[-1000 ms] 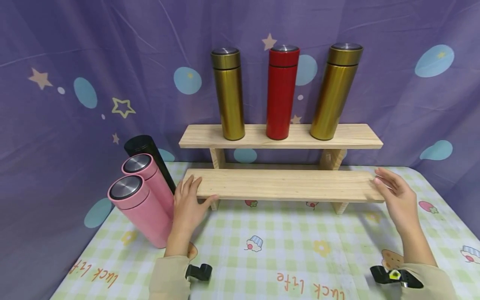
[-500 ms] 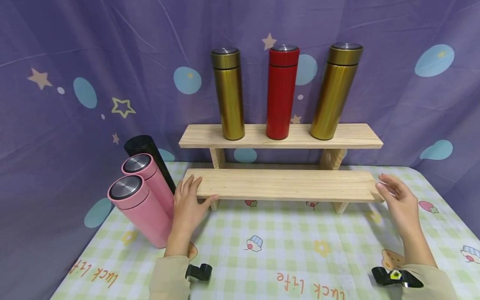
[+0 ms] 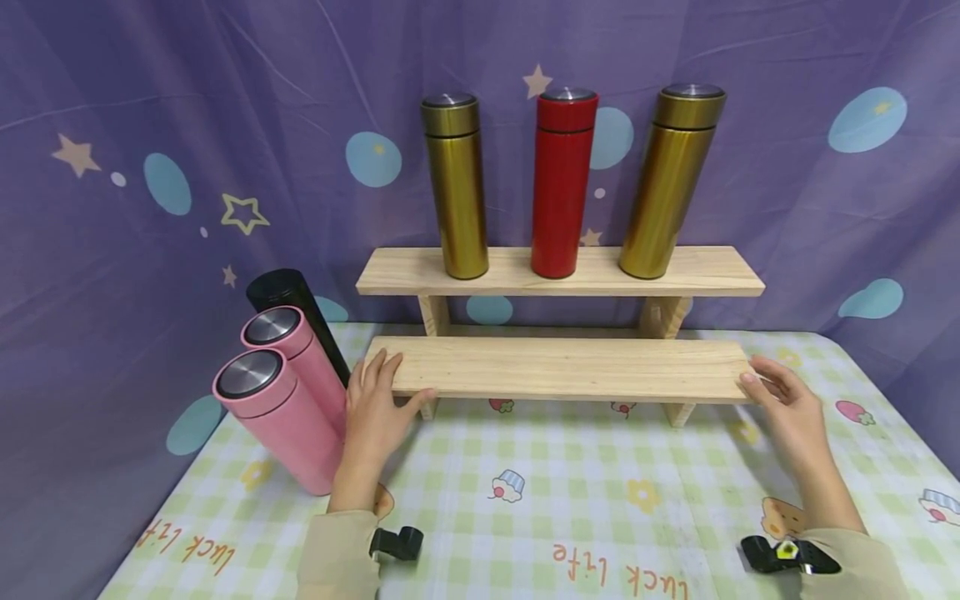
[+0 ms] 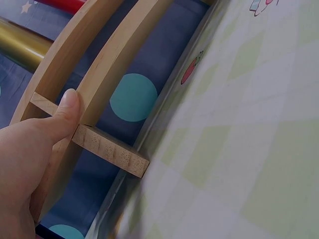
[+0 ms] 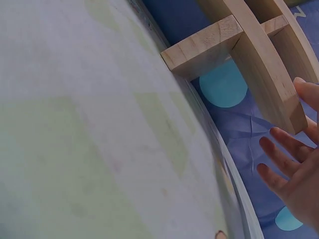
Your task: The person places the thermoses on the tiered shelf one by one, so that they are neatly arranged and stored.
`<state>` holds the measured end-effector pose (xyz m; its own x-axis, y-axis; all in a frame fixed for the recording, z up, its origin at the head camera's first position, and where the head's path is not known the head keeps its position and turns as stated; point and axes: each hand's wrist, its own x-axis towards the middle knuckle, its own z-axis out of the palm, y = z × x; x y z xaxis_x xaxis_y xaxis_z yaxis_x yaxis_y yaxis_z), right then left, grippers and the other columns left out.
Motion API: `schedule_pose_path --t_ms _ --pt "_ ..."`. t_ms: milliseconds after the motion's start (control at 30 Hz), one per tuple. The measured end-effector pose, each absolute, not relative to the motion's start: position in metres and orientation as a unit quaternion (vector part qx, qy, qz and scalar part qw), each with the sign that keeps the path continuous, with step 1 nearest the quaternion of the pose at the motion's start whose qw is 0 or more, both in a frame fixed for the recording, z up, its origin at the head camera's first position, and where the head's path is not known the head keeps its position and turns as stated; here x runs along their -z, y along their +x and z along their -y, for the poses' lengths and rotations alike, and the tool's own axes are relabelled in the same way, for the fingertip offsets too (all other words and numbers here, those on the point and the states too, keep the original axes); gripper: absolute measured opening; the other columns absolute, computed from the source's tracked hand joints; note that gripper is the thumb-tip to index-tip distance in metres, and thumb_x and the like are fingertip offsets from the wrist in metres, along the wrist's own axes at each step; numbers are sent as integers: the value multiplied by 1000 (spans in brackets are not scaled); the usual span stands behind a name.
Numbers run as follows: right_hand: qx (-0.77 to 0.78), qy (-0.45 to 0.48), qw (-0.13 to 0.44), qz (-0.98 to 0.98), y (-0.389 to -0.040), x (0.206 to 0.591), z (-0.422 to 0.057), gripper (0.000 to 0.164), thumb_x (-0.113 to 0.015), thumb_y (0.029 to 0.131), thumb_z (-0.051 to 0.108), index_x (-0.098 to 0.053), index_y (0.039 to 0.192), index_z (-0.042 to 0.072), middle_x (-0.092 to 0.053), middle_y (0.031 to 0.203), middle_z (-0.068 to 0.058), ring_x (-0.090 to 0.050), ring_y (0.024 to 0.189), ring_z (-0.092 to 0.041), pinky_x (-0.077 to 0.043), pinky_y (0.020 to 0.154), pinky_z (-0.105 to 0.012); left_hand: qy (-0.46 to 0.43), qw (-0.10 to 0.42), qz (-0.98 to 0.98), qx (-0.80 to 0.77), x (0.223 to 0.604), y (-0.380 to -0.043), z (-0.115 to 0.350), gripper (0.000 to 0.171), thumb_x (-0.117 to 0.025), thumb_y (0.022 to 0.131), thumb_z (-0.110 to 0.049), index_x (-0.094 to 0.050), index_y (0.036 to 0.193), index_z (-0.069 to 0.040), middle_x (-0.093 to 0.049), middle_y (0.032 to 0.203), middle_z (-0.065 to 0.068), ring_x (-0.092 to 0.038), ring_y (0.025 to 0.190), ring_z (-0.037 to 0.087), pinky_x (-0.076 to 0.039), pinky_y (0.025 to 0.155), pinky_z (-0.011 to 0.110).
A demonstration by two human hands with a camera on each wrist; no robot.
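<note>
1. Done: left gold bottle (image 3: 459, 200), red bottle (image 3: 562, 192) and right gold bottle (image 3: 670, 192) stand spaced along the rack's (image 3: 555, 367) top shelf (image 3: 401, 271).
2. Off rack: near pink bottle (image 3: 281, 421), far pink bottle (image 3: 315, 367), black bottle (image 3: 285, 287), grouped left on tabletop (image 3: 573, 508).
3. Steadying the rack looks like the current step.
4. Left hand (image 3: 375, 412): fingers spread over lower shelf's left end, thumb at front edge.
5. Right hand (image 3: 797, 412): fingers loosely spread, thumb at right end.
6. Vs 0.5 s ago: right hand slightly further inward; rack, bottles unchanged.

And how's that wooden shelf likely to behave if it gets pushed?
The wooden shelf should stay stiff, given its thick boards. Its bare wood probably isn't slippery. The three tall, narrow bottles on it could tip.
</note>
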<state>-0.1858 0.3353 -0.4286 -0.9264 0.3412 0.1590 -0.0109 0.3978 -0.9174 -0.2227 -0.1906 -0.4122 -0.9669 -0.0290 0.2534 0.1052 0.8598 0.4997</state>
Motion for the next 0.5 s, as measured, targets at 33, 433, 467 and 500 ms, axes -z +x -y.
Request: schedule_pose_path --t_ms 33,433,467,500 --pt "-532 -105 154 826 -186 429 -335 58 -61 97 43 -47 148 19 -52 138 10 -49 111 3 -39 79 -4 -20 128 956 264 412 -223 191 84 -68 87 -57 -39 151 -10 -23 161 16 -3 148 41 -5 116 61" --pt "-500 -93 106 855 -189 428 -327 67 -56 98 50 -36 155 22 -26 158 -24 -51 103 -5 -42 71 -11 -21 139 954 266 411 -220 190 84 -67 87 -58 -40 150 -10 -24 160 17 -4 148 43 -7 115 63" --pt "-498 -92 106 856 -188 428 -328 67 -56 98 50 -36 155 21 -26 158 -25 -47 98 0 -42 70 -11 -21 139 954 267 411 -220 190 85 -67 87 -59 -40 150 -9 -24 160 17 -5 148 43 -7 115 63" --pt "-497 -91 105 856 -188 428 -328 68 -56 98 50 -35 155 21 -25 158 -25 -46 96 3 -42 70 -11 -22 138 954 267 410 -220 190 85 -67 87 -59 -40 150 -9 -24 160 17 -5 148 44 -7 115 63"
